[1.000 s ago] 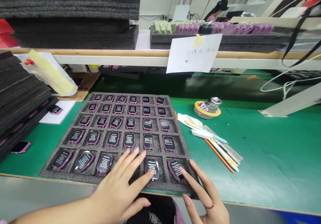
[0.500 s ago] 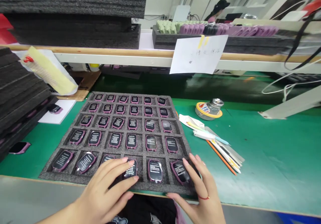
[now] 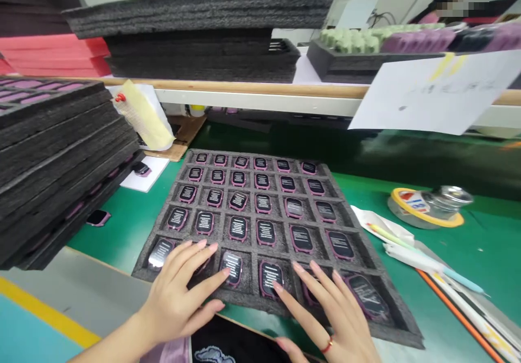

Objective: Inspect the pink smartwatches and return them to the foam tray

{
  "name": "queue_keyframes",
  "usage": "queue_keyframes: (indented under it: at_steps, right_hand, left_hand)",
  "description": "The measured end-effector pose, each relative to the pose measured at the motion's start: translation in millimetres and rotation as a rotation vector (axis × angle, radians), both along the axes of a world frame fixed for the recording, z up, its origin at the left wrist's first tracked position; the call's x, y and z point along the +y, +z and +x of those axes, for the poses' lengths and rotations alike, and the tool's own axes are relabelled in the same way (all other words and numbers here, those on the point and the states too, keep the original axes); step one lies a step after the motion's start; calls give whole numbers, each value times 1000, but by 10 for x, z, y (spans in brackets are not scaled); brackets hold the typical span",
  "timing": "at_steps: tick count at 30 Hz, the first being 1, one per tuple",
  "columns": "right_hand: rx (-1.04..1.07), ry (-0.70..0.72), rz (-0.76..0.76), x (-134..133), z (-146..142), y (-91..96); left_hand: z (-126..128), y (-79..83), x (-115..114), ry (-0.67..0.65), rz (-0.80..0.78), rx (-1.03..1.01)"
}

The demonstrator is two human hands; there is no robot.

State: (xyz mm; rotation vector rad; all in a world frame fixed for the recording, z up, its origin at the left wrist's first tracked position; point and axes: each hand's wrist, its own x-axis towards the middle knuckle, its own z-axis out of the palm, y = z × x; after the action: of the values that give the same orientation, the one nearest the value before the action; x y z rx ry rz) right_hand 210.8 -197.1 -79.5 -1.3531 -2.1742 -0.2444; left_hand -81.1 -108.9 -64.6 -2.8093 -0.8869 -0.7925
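Observation:
A dark grey foam tray (image 3: 252, 249) holds rows of purple-framed smartwatches with lit screens showing lines of text. My left hand (image 3: 179, 290) hovers over its front row, fingers spread, the index fingertip at the screen of one watch (image 3: 233, 268). That hand largely hides the neighbouring watch. My right hand (image 3: 334, 314) is spread above the same row, its index fingertip at another lit watch (image 3: 271, 276). Its other fingers partly cover the watch to the right. The watch at the front right corner (image 3: 366, 297) sits tilted in its compartment. Neither hand grips anything.
Stacked foam trays (image 3: 61, 157) rise at the left, with a loose watch (image 3: 98, 217) beside them. To the right are a tape roll (image 3: 423, 211) with a metal-topped container, and several pens and tools (image 3: 448, 276). A shelf (image 3: 252, 100) with more foam crosses the back.
My view has swung left, showing more of the stacked trays. Both hands have moved left along the front row; the right index finger has left the corner watch for one nearer the middle.

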Motion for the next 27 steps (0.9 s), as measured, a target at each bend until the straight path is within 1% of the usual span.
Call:
queue_keyframes:
  at_steps: [2,6,10,15,17,21,23,27]
  right_hand:
    - [1,-7,-12,47,-44,-11]
    - [2,-9,-22,59,-17,-16]
    - [40,-7,-36,37,4,-3]
    - [96,-73,-79,72,-15,29]
    - [102,-96,-96,126,-32,56]
    - [55,-132,-124,290,-77,120]
    - [24,-143,-136,371,-102,143]
    - [-28,-155,-131,477,-133,147]
  left_hand:
    - [21,14,1,10,-12,19]
    - [30,23,1,18,-16,51]
    - [21,11,5,4,-27,-19]
    - [34,50,17,13,-87,-51]
    - [72,94,33,52,-132,-22]
    - [206,194,105,149,-207,115]
    - [280,229,154,164,-225,167]
    - [398,254,240,156,-245,196]
